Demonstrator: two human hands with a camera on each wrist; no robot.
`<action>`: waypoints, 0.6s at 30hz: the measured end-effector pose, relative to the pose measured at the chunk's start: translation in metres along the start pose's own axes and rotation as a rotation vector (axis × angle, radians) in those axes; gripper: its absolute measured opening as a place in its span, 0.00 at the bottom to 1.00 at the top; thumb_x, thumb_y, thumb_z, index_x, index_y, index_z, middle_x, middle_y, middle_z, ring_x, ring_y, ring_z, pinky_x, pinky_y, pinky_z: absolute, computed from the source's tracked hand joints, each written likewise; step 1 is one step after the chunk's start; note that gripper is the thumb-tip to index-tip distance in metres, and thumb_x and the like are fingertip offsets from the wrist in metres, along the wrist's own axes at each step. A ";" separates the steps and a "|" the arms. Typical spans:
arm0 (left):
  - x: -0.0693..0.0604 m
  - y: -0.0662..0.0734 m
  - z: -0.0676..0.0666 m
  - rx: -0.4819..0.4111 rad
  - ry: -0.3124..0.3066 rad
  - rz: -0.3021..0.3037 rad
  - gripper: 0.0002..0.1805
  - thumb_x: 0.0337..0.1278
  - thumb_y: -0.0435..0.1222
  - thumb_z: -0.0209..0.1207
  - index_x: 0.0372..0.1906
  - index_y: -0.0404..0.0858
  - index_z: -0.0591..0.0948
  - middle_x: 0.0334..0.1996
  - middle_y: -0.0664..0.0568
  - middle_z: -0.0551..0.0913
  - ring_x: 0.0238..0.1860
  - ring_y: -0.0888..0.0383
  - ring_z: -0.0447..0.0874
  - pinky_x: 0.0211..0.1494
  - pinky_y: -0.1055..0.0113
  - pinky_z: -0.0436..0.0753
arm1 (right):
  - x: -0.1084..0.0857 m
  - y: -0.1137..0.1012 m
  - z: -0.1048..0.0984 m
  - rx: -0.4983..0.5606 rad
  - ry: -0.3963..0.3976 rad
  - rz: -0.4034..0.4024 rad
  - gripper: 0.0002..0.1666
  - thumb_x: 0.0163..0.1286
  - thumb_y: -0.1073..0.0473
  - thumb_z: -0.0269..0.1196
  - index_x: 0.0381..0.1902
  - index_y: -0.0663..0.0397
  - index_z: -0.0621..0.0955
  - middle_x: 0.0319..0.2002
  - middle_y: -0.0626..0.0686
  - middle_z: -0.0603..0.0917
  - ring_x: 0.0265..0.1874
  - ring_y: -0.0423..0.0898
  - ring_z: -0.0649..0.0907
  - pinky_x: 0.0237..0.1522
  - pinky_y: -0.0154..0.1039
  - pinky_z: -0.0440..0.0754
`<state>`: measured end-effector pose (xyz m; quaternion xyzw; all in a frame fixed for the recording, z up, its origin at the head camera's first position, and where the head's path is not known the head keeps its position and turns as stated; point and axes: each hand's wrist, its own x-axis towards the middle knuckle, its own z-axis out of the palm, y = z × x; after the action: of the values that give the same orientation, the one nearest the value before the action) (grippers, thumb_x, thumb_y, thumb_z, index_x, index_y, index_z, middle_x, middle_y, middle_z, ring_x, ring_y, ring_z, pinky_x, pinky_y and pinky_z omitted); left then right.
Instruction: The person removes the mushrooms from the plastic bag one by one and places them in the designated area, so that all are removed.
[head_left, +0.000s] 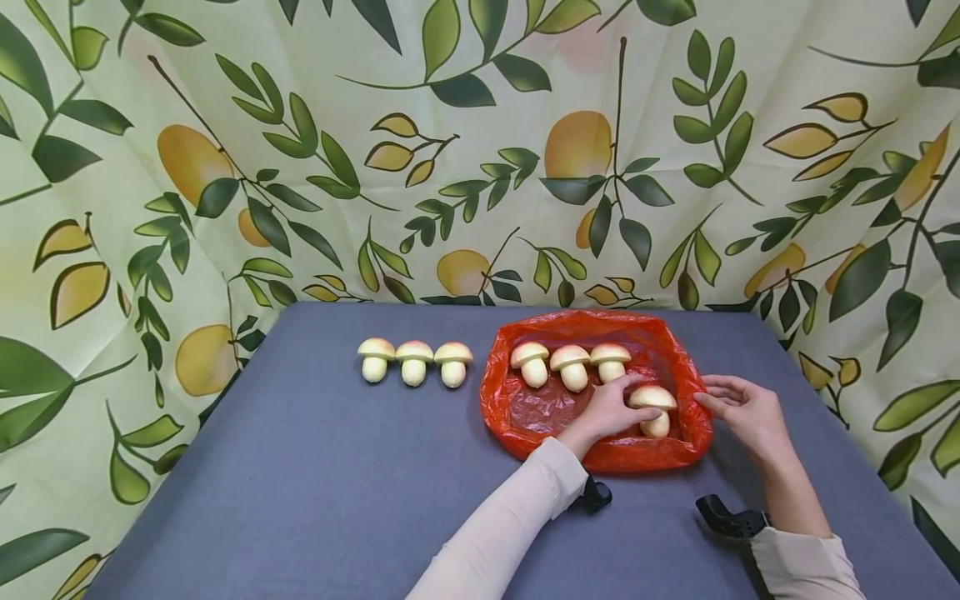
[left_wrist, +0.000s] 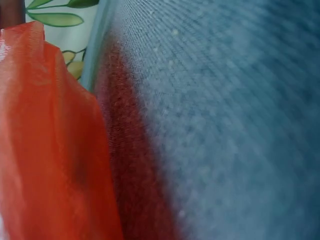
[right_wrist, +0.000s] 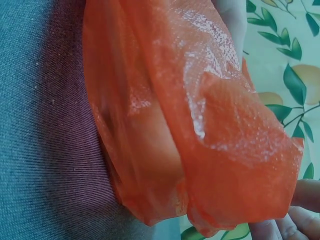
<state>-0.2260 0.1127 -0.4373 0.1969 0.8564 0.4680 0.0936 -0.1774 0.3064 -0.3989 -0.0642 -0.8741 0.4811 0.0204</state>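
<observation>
A red plastic bag lies spread on the table with its mouth open upward and its rim rolled out. Inside, three mushrooms with pale stems and pinkish caps stand in a row along the back. Reaching in over the front rim, my left hand pinches another mushroom by its cap at the bag's right side. My right hand grips the bag's right rim between thumb and fingers. In the right wrist view, red film hides most of the contents, and fingertips show at the lower right.
Left of the bag, three more mushrooms lie in a row on the grey-blue table. Behind the table hangs a cloth printed with leaves and fruit. Dark wrist-worn devices sit near both cuffs.
</observation>
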 end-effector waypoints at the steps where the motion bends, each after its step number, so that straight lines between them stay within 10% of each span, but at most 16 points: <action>1: 0.000 0.000 0.001 0.009 -0.001 -0.006 0.32 0.53 0.45 0.67 0.64 0.43 0.75 0.56 0.53 0.83 0.53 0.66 0.81 0.55 0.80 0.76 | 0.000 0.000 0.000 0.001 0.001 -0.001 0.33 0.68 0.52 0.62 0.59 0.74 0.71 0.24 0.19 0.76 0.27 0.21 0.80 0.32 0.20 0.81; 18: 0.004 -0.002 0.006 0.048 0.010 0.023 0.25 0.53 0.43 0.67 0.56 0.40 0.79 0.50 0.50 0.86 0.44 0.65 0.82 0.46 0.83 0.76 | -0.001 -0.002 0.001 0.016 0.013 -0.030 0.31 0.67 0.54 0.63 0.57 0.76 0.72 0.24 0.20 0.77 0.26 0.22 0.80 0.31 0.22 0.83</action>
<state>-0.2283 0.1178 -0.4418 0.2065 0.8655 0.4493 0.0794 -0.1763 0.3046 -0.3977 -0.0541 -0.8709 0.4872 0.0336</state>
